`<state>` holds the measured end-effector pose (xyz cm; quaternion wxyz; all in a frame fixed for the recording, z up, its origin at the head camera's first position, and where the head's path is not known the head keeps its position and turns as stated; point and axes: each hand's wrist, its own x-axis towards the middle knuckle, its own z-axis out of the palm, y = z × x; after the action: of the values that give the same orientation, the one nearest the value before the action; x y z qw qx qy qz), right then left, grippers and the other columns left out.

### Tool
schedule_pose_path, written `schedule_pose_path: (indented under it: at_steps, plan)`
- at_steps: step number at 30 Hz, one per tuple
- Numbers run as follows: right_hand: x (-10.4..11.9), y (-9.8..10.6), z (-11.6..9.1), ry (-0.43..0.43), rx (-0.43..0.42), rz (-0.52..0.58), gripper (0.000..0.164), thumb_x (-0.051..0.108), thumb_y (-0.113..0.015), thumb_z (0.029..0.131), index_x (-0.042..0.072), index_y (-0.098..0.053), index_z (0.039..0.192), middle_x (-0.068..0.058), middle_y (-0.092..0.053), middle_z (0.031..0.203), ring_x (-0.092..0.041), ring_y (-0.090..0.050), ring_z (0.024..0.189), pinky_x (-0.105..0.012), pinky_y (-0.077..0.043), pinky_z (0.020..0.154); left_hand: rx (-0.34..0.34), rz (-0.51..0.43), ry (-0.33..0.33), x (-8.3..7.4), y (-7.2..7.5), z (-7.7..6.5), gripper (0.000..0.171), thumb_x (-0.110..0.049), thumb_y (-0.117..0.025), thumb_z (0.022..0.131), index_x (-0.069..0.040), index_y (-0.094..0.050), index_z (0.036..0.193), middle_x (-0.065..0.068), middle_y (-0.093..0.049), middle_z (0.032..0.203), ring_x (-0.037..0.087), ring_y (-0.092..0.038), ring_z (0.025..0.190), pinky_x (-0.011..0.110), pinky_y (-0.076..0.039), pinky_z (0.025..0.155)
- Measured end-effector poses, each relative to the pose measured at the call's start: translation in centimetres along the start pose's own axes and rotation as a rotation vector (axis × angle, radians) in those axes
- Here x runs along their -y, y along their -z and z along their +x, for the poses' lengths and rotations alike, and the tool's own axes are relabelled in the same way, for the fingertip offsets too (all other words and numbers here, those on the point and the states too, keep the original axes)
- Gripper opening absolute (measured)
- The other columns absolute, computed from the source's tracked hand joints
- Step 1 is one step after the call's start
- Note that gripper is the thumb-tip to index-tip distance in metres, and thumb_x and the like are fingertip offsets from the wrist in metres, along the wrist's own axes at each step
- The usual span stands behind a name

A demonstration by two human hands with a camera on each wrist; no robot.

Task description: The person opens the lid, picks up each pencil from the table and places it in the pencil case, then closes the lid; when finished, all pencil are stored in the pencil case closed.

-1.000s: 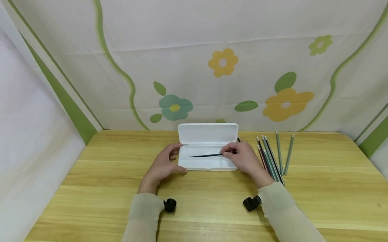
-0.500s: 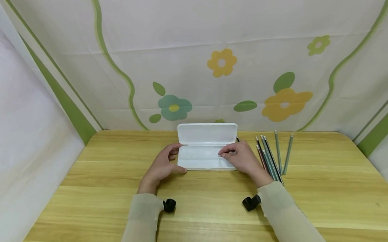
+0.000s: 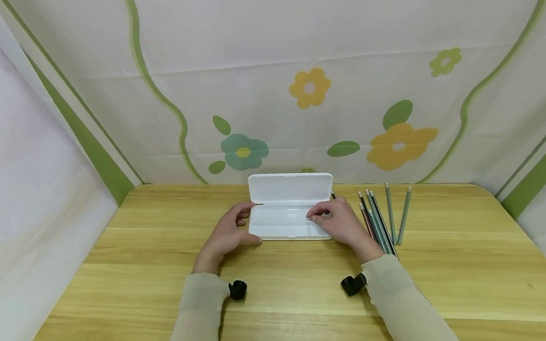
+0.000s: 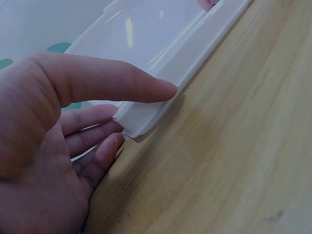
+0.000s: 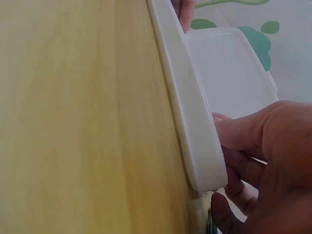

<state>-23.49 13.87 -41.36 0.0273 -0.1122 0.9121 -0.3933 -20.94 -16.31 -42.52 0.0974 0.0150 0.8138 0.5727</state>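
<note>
A white pencil case (image 3: 276, 229) stands with its lid (image 3: 290, 188) raised near the table's back edge. My left hand (image 3: 227, 235) grips its left end: the thumb (image 4: 146, 87) lies along the front rim and the fingers bend toward the end corner. My right hand (image 3: 339, 221) reaches over the right end, thumb and index fingertip close together inside the case; whether something thin sits between them is unclear. In the right wrist view, the other fingers (image 5: 241, 195) curl beside the case's end.
Several pencils (image 3: 379, 221), green, black and one reddish, lie right of the case beside my right forearm. Two green pencils (image 3: 404, 215) lie slightly apart. A dark tip (image 3: 333, 195) shows behind the case's right side. A flowered cloth (image 3: 269, 108) hangs behind the wooden table (image 3: 290, 305).
A thin dark strip seen across the case at my right fingertips a second ago thinned to a line and is now hardly visible. Both hands stay almost in place.
</note>
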Motion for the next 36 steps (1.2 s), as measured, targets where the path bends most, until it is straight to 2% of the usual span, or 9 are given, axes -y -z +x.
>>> schedule_pose_path:
  at_steps: [8, 16, 22, 30, 36]
  plan:
    - [0.0, 0.3, -0.1, 0.008, -0.012, -0.008, 0.014, 0.014, -0.071, 0.103, 0.014, -0.084, 0.104, -0.008, -0.078, 0.111, -0.028, -0.057, 0.107, -0.038, -0.041, 0.089, 0.000, -0.004, 0.007, -0.2, 0.0, 0.0, 0.093, -0.001, -0.091, 0.074, -0.014, -0.051, 0.157, 0.015, -0.054, 0.155, 0.035, -0.049, 0.139, 0.053, -0.037, 0.124]
    - [0.4, 1.8, -0.5, 0.014, -0.009, 0.037, 0.015, 0.018, -0.070, 0.104, 0.013, -0.083, 0.111, -0.008, -0.080, 0.110, -0.024, -0.068, 0.100, -0.032, -0.051, 0.077, 0.002, 0.012, 0.006, 0.0, 0.1, 0.0, 0.094, -0.003, -0.091, 0.074, -0.014, -0.050, 0.158, 0.015, -0.053, 0.156, 0.036, -0.049, 0.141, 0.054, -0.037, 0.125]
    - [0.7, 3.5, -0.8, 0.020, -0.024, 0.091, 0.018, 0.017, -0.071, 0.103, 0.007, -0.082, 0.113, -0.010, -0.079, 0.107, -0.022, -0.066, 0.093, -0.032, -0.051, 0.074, -0.002, 0.014, 0.003, 0.0, 0.0, 0.0, 0.094, -0.002, -0.091, 0.074, -0.013, -0.050, 0.158, 0.016, -0.054, 0.156, 0.036, -0.049, 0.140, 0.053, -0.037, 0.125]
    - [1.2, 5.9, -1.7, -0.048, -0.066, 0.124, 0.024, 0.026, -0.071, 0.104, 0.010, -0.080, 0.120, -0.010, -0.077, 0.118, -0.027, -0.066, 0.109, -0.034, -0.051, 0.083, 0.000, 0.018, 0.002, 0.1, 0.0, 0.0, 0.094, -0.002, -0.091, 0.075, -0.013, -0.050, 0.158, 0.016, -0.053, 0.156, 0.036, -0.049, 0.141, 0.054, -0.037, 0.125]
    - [1.5, 7.0, -2.2, -0.069, -0.106, 0.156, 0.026, 0.028, -0.072, 0.103, 0.010, -0.079, 0.121, -0.012, -0.077, 0.118, -0.025, -0.064, 0.106, -0.032, -0.051, 0.082, -0.007, 0.022, 0.008, -0.1, 0.0, 0.1, 0.094, -0.001, -0.091, 0.075, -0.013, -0.050, 0.158, 0.015, -0.053, 0.155, 0.035, -0.049, 0.138, 0.052, -0.038, 0.124]
